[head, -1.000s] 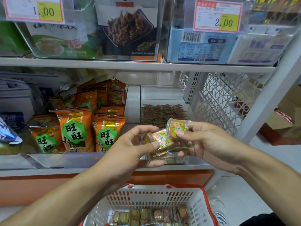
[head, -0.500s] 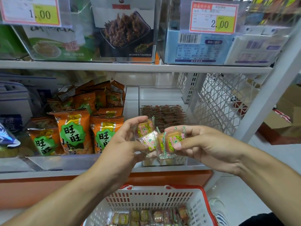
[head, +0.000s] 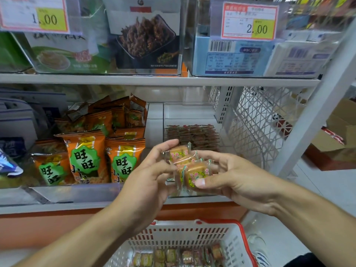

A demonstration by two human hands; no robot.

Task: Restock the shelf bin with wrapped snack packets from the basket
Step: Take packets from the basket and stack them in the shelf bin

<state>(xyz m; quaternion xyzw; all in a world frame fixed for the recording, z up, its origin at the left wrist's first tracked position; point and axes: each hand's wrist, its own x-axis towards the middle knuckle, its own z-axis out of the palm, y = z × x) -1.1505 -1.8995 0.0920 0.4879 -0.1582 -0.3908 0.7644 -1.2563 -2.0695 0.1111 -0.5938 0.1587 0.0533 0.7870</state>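
Clear-wrapped orange snack packets (head: 189, 170) are grasped by both left hand (head: 152, 178) and right hand (head: 234, 180), above the transparent shelf bin (head: 192, 112). Below the grip, the white basket (head: 185, 234) holds more packets; restocking appears unfinished.

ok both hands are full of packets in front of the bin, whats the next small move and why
Probably ease both hands forward and down into the clear bin: the left hand and right hand hold the wrapped packets just above its front edge.

Basket (head: 192, 233) cut off at btm edge; packets (head: 187, 170) partly hidden by fingers, label print too blurred.
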